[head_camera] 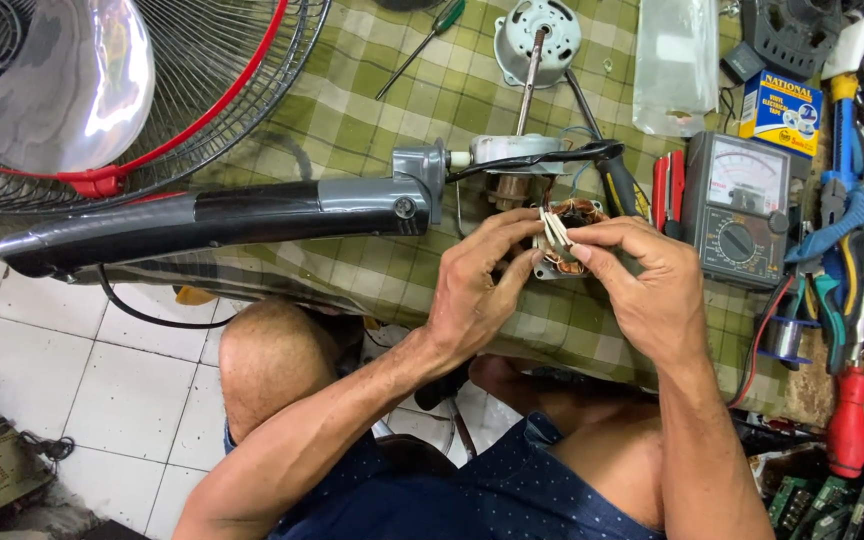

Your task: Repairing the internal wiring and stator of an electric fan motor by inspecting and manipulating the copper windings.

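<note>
We pinch white wire leads (555, 229) with both hands over the motor stator (564, 240).

Our left hand (480, 285) and right hand (642, 285) grip them at the surface's near edge; a multimeter (742, 208) sits right, a fan arm (222, 215) left.

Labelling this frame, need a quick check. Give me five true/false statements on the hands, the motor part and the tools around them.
1. Both hands pinch the white wire sleeves. True: left hand and right hand meet there.
2. The copper-wound stator lies on the floor. False: it is over the checked cloth.
3. An analog multimeter sits right of the hands. True.
4. The fan guard lies at the right edge. False: upper left.
5. The right hand holds the red-handled screwdriver. False: it lies untouched.
</note>
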